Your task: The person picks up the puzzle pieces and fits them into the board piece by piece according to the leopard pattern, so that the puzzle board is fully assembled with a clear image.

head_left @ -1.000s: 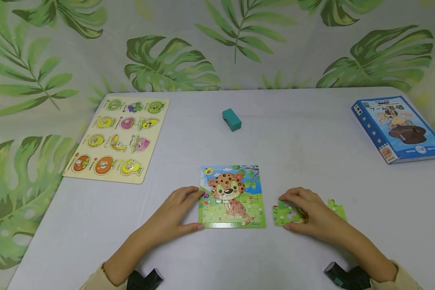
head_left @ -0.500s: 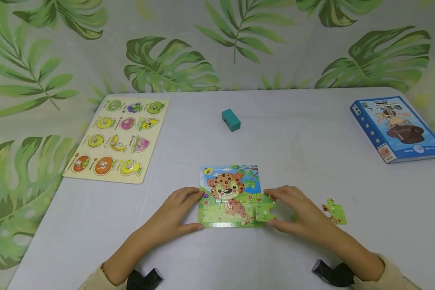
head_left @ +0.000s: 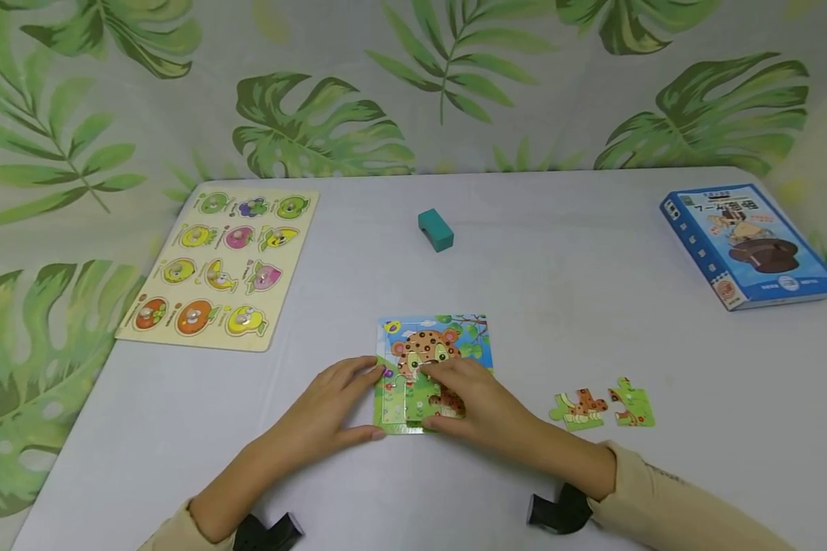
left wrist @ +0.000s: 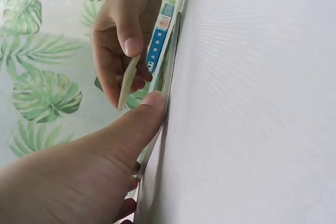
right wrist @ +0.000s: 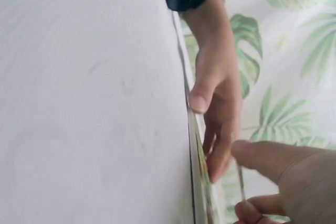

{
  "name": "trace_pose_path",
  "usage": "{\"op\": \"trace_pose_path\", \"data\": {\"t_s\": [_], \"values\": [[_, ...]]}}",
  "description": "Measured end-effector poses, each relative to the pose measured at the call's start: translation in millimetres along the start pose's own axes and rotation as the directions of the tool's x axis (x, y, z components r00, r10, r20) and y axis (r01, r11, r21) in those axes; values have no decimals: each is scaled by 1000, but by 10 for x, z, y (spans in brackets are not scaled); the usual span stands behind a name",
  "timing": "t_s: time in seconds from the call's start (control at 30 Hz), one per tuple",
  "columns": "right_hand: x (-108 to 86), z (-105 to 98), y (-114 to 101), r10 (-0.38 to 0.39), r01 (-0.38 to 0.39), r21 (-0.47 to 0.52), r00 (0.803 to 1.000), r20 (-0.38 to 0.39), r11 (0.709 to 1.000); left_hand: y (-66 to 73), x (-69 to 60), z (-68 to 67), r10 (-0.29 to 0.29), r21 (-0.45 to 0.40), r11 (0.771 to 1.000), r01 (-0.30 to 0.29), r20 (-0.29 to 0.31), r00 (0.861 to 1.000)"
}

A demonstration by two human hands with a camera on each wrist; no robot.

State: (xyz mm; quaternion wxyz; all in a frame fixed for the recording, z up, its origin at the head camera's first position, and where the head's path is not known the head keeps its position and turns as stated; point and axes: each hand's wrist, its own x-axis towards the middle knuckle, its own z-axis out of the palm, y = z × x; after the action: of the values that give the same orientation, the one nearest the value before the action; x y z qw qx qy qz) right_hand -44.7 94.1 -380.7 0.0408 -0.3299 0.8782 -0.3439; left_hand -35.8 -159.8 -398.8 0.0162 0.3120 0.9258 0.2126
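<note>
Left hand (head_left: 338,402): mine, fingers loosely spread, thumb and fingertips touching the left edge of the leopard jigsaw (head_left: 420,344), which lies flat on the white-covered table before me.

Right hand (head_left: 478,402): mine, thumb and fingers nearly closed, pinching one green jigsaw piece (head_left: 419,399), raised just above the leopard jigsaw's lower part.

Two loose pieces, to my right, side by side: spotted piece (head_left: 582,409); mainly green piece (head_left: 634,405).

Farther off: knobbed fruit board (head_left: 217,268), left; teal block (head_left: 436,230), centre; blue printed box (head_left: 751,249), right.
</note>
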Motion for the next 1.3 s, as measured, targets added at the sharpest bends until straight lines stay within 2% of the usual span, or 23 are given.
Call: {"op": "trace_pose_path", "data": {"t_s": [0.2, 0.4, 0.7, 0.8, 1.0, 1.17, 1.3], "values": [[126, 136, 13, -36, 37, -58, 999, 31, 998, -28, -15, 26, 24, 7, 1000, -24, -30, 999], [180, 184, 24, -72, 74, -82, 997, 22, 994, -28, -21, 41, 43, 1, 999, -43, -34, 998], [220, 173, -1, -14, 18, -68, 998, 55, 998, -29, -11, 21, 152, 25, 988, -151, -25, 988], [225, 162, -5, -17, 21, -62, 998, 65, 998, -35, -16, 7, 174, 16, 985, -173, -17, 985], [232, 144, -6, -49, 60, -133, 995, 86, 989, -27, -22, -21, 164, -2, 986, -164, -12, 986], [206, 102, -3, -57, 86, -219, 989, 139, 972, -29, -25, -15, 148, -12, 989, -148, -9, 989], [167, 78, 30, -51, 94, -224, 981, 189, 970, -27, -29, -8, 130, -24, 991, -130, 1, 991]]}}
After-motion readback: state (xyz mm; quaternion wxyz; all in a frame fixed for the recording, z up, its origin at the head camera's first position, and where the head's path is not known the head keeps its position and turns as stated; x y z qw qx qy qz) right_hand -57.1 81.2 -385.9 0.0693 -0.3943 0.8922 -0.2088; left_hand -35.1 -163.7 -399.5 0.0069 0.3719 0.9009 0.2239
